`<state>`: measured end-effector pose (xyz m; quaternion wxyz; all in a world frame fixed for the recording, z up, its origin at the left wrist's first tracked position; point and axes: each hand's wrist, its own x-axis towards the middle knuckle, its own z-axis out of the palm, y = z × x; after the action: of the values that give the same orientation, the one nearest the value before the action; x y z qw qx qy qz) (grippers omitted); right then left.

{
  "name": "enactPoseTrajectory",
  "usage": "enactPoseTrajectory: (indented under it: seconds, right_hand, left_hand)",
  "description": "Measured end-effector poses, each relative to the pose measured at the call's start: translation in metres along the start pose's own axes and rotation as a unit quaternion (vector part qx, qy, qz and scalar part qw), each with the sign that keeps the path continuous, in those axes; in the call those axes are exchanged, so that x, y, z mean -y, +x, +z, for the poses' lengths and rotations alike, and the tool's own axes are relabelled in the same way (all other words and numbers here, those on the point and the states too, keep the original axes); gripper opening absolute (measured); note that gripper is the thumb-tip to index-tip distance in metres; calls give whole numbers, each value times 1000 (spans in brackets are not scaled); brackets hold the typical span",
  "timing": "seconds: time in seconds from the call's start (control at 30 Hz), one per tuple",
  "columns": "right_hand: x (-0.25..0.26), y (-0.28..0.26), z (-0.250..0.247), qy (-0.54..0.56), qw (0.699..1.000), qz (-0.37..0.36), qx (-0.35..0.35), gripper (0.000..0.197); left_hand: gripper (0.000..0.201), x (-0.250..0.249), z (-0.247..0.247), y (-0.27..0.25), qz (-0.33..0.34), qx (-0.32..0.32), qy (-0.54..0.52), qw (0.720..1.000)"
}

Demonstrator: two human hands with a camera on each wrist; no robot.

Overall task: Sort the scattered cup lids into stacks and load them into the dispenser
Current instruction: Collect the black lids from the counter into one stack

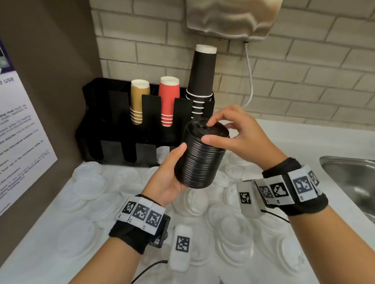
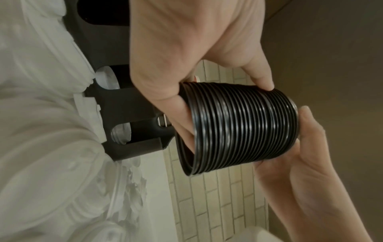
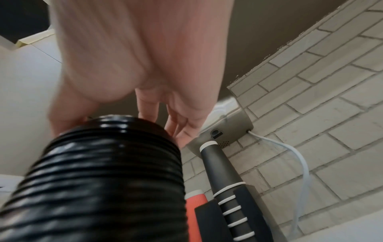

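A tall stack of black cup lids (image 1: 199, 160) is held tilted in the air in front of the black dispenser (image 1: 108, 123). My left hand (image 1: 169, 172) grips the stack's lower part, thumb on its side; in the left wrist view the fingers (image 2: 184, 114) curl under the stack (image 2: 238, 127). My right hand (image 1: 213, 131) pinches the top lids, thumb on the side and index finger on top. The right wrist view shows the stack (image 3: 103, 172) close up below that hand's fingers (image 3: 147, 111). Several white lids (image 1: 193, 202) lie scattered on the white counter (image 1: 48, 261).
The dispenser's upper slots hold tan cups (image 1: 138, 101), red cups (image 1: 168, 99) and tall black cups (image 1: 201, 76). A lower slot holds white lids (image 1: 162, 152). A steel sink (image 1: 356, 188) lies to the right, a notice (image 1: 9, 128) hangs on the left wall, and a wall unit (image 1: 230, 11) hangs above.
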<state>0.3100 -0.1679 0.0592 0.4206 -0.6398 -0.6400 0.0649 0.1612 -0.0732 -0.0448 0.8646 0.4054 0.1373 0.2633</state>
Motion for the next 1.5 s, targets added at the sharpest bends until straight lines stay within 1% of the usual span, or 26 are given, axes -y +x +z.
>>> enactPoseTrajectory:
  seconds: [0.03,0.07,0.17,0.23,0.4,0.47,0.57,0.67,0.73,0.8,0.83,0.87,0.9,0.93,0.97,1.0,1.03,1.1,1.17,1.2,1.23,1.27,1.3,1.33,1.37,1.5]
  right_hand:
    - [1,-1,4,17,1000,8,-4,21]
    - [2,-1,8,38,999,16,-1,17]
    - [5,-3,24,101,993,37,51,28]
    - [10,-3,40,126,987,41,88,27]
    - [20,2,74,99,986,17,136,25]
    - [25,5,85,99,984,13,150,26]
    - [38,12,106,117,979,3,166,30]
    - [56,20,125,171,968,-35,182,39]
    - [64,28,137,272,945,2,183,39]
    - [64,36,150,338,928,89,127,31]
    - [61,39,156,328,931,133,91,28]
    - [57,41,163,282,942,165,73,26]
    - [52,41,171,191,962,174,87,26]
    - [48,40,179,67,976,155,137,27]
    - [46,36,188,-43,971,118,204,28]
    - [50,30,198,-116,955,63,266,27]
    - [58,24,210,-145,936,8,320,26]
    - [82,9,238,-152,899,-78,403,35]
    - [103,-1,267,-174,855,-118,474,50]
    - [110,-4,279,-214,825,-138,504,57]
    - [115,-6,289,-256,797,-152,525,63]
    - [118,-7,295,-281,780,-158,537,68]
    - [120,-8,299,-282,778,-141,543,72]
    - [120,-9,300,-273,789,-126,536,72]
    - [118,-11,302,-280,787,-130,534,69]
    - [110,-17,293,-393,717,-181,547,52]
  left_hand:
    - [43,-1,1,-3,13,5,-14,1000]
    - [42,-2,0,-5,24,5,-29,999]
    - [50,-7,-2,-12,52,-8,-65,996]
    - [55,-12,-5,-18,55,-14,-70,996]
    - [79,-30,-27,-36,-15,-99,-66,993]
    - [79,-41,-35,-46,-35,-121,-52,991]
    - [69,-61,-51,-63,-40,-151,-45,987]
    - [74,-85,-69,-81,-37,-168,-44,984]
    - [80,-102,-80,-91,-28,-186,-36,981]
    - [70,-120,-87,-101,-13,-179,-29,983]
    - [59,-129,-89,-106,-6,-161,-25,987]
    - [49,-138,-91,-110,1,-145,-22,989]
    - [43,-145,-92,-113,9,-137,-21,990]
    - [40,-152,-93,-116,18,-136,-23,990]
    - [40,-158,-93,-117,27,-134,-27,990]
    - [40,-163,-93,-118,33,-128,-30,991]
    - [41,-167,-91,-118,36,-119,-30,992]
    - [41,-172,-87,-118,33,-103,-22,994]
    - [43,-175,-83,-118,28,-88,-19,996]
    - [44,-175,-83,-119,26,-81,-19,996]
    - [44,-175,-82,-119,25,-76,-17,997]
    - [44,-174,-83,-119,24,-71,-14,997]
    - [44,-173,-83,-120,21,-65,-11,998]
    - [44,-172,-84,-122,17,-59,-9,998]
    - [44,-171,-86,-123,14,-55,-6,998]
    - [42,-171,-89,-130,18,-68,-6,997]
